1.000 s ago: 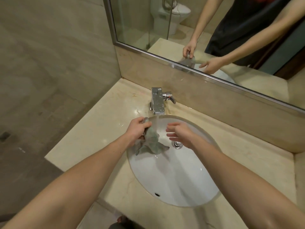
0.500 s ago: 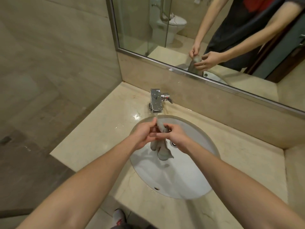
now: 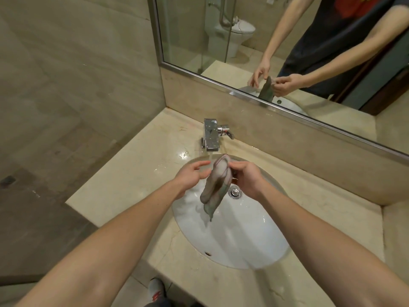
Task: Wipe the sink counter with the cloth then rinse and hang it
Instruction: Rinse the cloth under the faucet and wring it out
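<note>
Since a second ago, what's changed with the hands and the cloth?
The cloth passed from the left hand to the right hand, which now pinches its top under the faucet. The left hand let go and is open beside it. The cloth still hangs over the sink; water still runs.

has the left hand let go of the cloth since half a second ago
Yes. The left hand has opened and drawn leftward off the cloth, toward the basin's left rim below the faucet. Only the right hand keeps its grip.
</note>
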